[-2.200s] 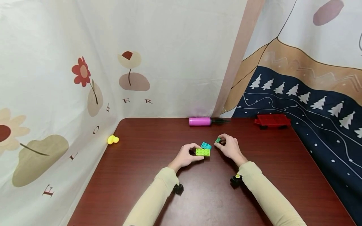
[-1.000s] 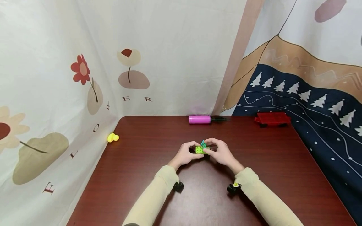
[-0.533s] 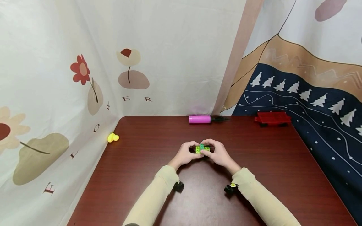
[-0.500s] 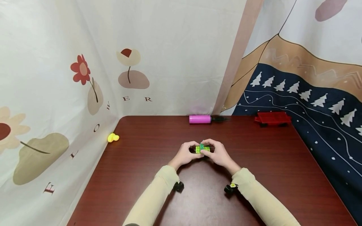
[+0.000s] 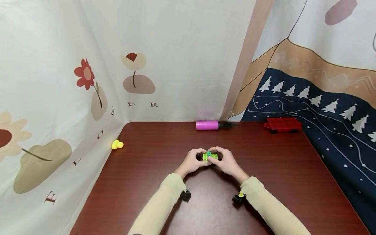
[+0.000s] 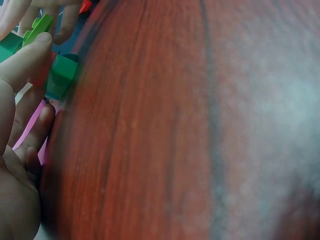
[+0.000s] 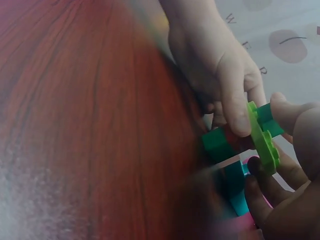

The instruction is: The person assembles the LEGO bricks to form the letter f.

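At the middle of the table, my left hand (image 5: pixel 192 161) grips a toy-brick stack by its lime green brick (image 5: pixel 214 157), thumb on the near side. My right hand (image 5: pixel 227 162) pinches a small green brick (image 7: pixel 270 119) against the lime brick's studded top. Beneath the lime brick, the right wrist view shows a dark red brick (image 7: pixel 237 141) partly behind the left thumb, and another green brick (image 7: pixel 216 145) below. A turquoise brick (image 7: pixel 235 181) is beyond the stack; in the head view the fingers and stack hide it.
A pink pump (image 5: pixel 207 125) with a black nozzle lies along the table's back edge. A red toy wagon (image 5: pixel 283 125) stands at the back right corner, and a yellow toy (image 5: pixel 117 144) is by the left edge. Printed curtains rise behind the table (image 5: pixel 164 140).
My right hand has moved left, bringing the small green brick onto the lime brick, then shifted it slightly further left. My left hand has kept its grip in place.
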A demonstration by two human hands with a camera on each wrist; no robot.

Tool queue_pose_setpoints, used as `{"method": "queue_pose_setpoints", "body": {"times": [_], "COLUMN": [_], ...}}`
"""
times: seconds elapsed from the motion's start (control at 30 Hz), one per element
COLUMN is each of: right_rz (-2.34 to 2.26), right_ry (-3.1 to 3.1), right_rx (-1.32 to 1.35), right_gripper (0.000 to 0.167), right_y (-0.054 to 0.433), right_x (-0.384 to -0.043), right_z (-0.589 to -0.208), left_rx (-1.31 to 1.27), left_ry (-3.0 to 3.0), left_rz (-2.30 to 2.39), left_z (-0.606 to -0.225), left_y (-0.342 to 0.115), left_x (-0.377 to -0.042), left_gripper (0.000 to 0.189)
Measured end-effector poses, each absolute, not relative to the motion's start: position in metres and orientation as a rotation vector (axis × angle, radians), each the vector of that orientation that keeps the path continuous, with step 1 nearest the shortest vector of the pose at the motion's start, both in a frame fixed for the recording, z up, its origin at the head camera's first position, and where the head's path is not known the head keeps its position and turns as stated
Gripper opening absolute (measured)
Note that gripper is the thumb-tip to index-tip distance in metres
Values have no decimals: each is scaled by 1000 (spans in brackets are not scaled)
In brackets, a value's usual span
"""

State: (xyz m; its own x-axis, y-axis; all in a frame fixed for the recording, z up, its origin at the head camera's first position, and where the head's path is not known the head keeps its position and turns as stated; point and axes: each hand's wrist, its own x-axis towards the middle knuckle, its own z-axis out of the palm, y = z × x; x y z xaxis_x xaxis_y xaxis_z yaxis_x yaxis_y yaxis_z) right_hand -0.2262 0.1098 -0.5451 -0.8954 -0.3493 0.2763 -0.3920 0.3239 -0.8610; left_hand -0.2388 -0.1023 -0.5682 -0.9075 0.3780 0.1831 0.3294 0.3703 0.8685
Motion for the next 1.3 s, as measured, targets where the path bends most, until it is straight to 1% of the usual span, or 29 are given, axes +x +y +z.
{"method": "queue_pose_setpoints", "body": {"times": [0.33,0.63,0.77,1.1,1.3], "right_rz": [1563,1343,1335,1337,1383], "right_ry": [-2537,-2515,-2482,-2518,-2564], "right_rx": [700,816,848,808,756], "right_gripper": [27,27,26,28,28], "right_y": [111,109,109,108,108], "right_x": [-223,-225,-225,-225,-224], "right_z": [-549,-544,-543,-544,-543], "left_rx": [640,672,679,660,652], "left_ry": [2553,2540,2544,2568,2557], "left_rz": [1602,1626,1613,1579,1565], "left_z": [-569,-566,-566,-566,-565], "left_y": [-101,-101,-101,-102,-102], "left_x": [-237,-237,-239,-238,-238], "left_gripper": [27,27,27,26,30]}}
